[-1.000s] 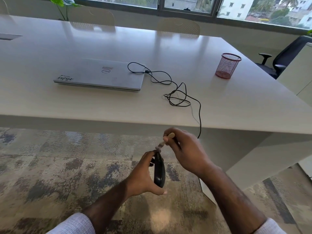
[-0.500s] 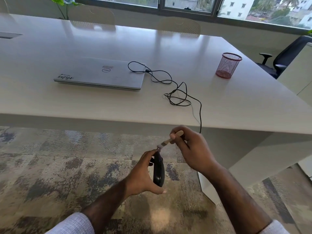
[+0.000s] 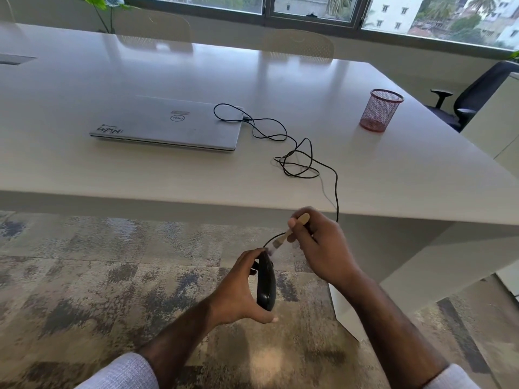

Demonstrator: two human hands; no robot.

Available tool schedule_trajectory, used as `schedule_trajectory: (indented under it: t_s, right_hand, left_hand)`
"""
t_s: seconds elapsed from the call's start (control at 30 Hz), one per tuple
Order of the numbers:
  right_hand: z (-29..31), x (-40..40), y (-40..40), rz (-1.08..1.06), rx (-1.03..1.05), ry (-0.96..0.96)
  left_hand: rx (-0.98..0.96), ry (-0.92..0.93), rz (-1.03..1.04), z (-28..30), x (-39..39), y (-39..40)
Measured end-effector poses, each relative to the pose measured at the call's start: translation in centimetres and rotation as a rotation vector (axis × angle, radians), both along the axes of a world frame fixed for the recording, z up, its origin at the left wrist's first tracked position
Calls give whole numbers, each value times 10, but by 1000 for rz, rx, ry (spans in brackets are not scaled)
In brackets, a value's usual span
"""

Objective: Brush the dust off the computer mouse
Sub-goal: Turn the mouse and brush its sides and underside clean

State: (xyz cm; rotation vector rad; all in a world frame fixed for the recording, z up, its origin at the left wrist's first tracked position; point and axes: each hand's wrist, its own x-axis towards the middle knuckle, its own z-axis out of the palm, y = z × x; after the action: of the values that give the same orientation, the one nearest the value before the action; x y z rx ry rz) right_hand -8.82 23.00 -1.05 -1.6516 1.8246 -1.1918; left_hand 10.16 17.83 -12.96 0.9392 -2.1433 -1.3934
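Observation:
My left hand [image 3: 238,290] grips a black computer mouse [image 3: 266,284] on edge, below the table's front edge and above the carpet. My right hand [image 3: 323,248] pinches a small wooden-handled brush [image 3: 289,233], whose pale bristles touch the mouse's top end. The mouse's black cable [image 3: 303,161] runs up over the table edge, loops on the tabletop and reaches the closed laptop.
A closed silver laptop [image 3: 168,126] lies on the white table [image 3: 112,169]. A red mesh pen cup [image 3: 380,110] stands at the right. Chairs sit behind the table and a black office chair [image 3: 477,94] at far right. Patterned carpet [image 3: 84,276] covers the floor.
My right hand has swung the brush handle up and to the right while the bristles stay at the mouse's top end. My left hand keeps the mouse nearly still.

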Motion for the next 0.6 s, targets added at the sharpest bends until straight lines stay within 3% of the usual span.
schedule_trajectory:
  t_s: [0.2, 0.6]
  right_hand:
    - [2, 8, 6, -31, 14, -59]
    - [-2, 34, 5, -89, -60, 223]
  left_hand:
    - [-5, 3, 9, 0, 0, -2]
    - [-19, 16, 14, -2, -3, -5]
